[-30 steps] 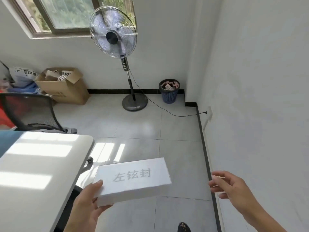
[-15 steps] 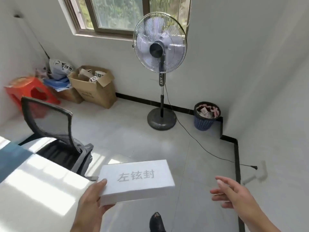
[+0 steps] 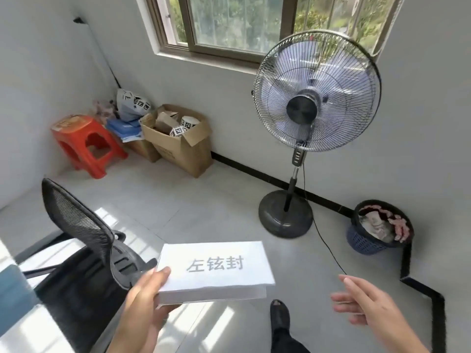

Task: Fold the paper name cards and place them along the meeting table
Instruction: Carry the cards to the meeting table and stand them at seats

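A folded white paper name card (image 3: 216, 271) with three grey printed characters on its upper face hangs over the floor in front of me. My left hand (image 3: 145, 301) grips its left end, thumb on top and fingers underneath. My right hand (image 3: 367, 301) is off to the right, apart from the card, fingers relaxed and holding nothing. The white meeting table (image 3: 28, 335) shows only as a sunlit corner at the bottom left, with a blue item (image 3: 12, 291) on it.
A black mesh office chair (image 3: 84, 240) stands against the table's end. Ahead are a pedestal fan (image 3: 313, 115) with its cord across the floor, a blue waste basket (image 3: 377, 230), a cardboard box (image 3: 183, 143) and a red stool (image 3: 86, 143). My shoe (image 3: 280, 314) is below the card.
The view has swung left and upward, bringing the window, red stool and chair into view. The card stays in my left hand. My right hand remains free at the right.
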A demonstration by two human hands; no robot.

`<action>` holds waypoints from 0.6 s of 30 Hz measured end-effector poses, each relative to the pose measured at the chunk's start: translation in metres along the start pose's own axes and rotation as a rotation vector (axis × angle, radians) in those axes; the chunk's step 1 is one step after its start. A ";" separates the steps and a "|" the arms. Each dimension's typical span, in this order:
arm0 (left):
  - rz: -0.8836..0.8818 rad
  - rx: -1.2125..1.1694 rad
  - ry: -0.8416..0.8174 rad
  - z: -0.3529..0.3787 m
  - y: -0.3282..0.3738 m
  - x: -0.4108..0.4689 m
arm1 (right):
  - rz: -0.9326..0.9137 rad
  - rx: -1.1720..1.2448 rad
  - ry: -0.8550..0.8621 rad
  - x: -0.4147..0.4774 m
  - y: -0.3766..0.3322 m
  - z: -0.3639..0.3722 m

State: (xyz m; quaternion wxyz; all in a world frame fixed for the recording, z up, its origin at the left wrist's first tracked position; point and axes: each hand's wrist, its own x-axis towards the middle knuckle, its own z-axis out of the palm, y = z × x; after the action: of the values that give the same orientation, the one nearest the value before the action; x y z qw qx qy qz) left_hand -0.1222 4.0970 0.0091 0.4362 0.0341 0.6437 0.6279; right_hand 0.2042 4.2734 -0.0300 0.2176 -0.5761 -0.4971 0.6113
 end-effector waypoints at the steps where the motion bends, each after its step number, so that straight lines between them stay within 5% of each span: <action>1: -0.001 -0.032 0.043 0.004 0.008 0.016 | -0.005 -0.017 -0.018 0.029 -0.016 0.005; 12: 0.167 -0.349 0.472 -0.015 0.092 0.115 | -0.166 -0.358 -0.466 0.254 -0.208 0.174; 18: 0.221 -0.427 0.538 -0.076 0.136 0.177 | -0.240 -0.452 -0.631 0.308 -0.255 0.319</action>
State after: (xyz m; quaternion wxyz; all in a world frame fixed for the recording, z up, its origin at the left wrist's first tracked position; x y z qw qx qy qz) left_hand -0.3454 4.1712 0.0184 0.1777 -0.1549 0.5823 0.7780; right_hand -0.2418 4.5227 -0.0117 -0.0078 -0.3313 -0.7252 0.6035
